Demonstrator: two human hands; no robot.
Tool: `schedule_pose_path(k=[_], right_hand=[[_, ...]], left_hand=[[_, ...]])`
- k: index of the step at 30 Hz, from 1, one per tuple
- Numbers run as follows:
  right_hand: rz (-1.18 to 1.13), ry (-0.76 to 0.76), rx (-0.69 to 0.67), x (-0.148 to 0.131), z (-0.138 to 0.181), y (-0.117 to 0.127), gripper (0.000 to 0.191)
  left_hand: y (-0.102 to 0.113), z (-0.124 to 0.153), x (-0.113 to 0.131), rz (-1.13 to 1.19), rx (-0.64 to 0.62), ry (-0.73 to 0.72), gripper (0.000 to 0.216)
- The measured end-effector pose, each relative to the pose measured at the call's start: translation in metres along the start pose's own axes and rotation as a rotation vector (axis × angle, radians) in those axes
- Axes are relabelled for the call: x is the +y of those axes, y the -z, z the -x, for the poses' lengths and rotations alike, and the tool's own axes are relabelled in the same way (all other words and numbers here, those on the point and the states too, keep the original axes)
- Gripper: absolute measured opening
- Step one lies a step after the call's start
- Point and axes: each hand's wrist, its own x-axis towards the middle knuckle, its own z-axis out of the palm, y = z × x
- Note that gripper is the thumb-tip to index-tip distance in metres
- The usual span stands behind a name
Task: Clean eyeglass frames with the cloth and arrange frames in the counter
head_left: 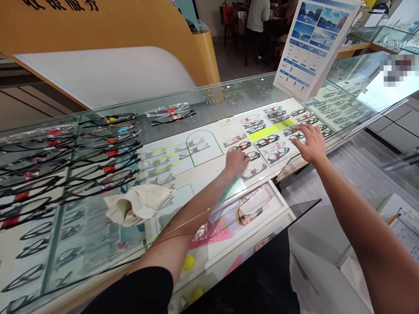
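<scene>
Partly hidden, black glasses lay at the half-curled left hand; its grip couldn't be told. Rightward, the loosely spread right hand hung over more frames, its hold unclear. Around them, left to right, the desk bore wrapped glasses, a crumpled cloth and a standing sign.

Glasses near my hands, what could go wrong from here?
The glasses lie close together by the left hand and right hand, so one could be knocked or scratched. The open drawer sits close to the body, so a lean forward might bump it. The cloth appears near the left forearm; a sideways sweep could drag it.
</scene>
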Motion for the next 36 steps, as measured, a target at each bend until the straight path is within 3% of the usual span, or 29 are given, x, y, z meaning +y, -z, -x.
schedule_pose_path(k=[14, 26, 36], right_hand=[[-0.020, 0.004, 0.003, -0.002, 0.000, 0.001, 0.045], [0.046, 0.000, -0.034, -0.002, 0.000, 0.004, 0.046], [0.045, -0.009, -0.035, -0.005, 0.000, 0.005, 0.046]], left_hand=[[-0.004, 0.002, 0.003, 0.014, -0.012, -0.010, 0.032], [0.016, -0.042, -0.018, -0.010, 0.099, 0.170, 0.032], [0.012, -0.046, -0.019, -0.023, 0.094, 0.142, 0.027]])
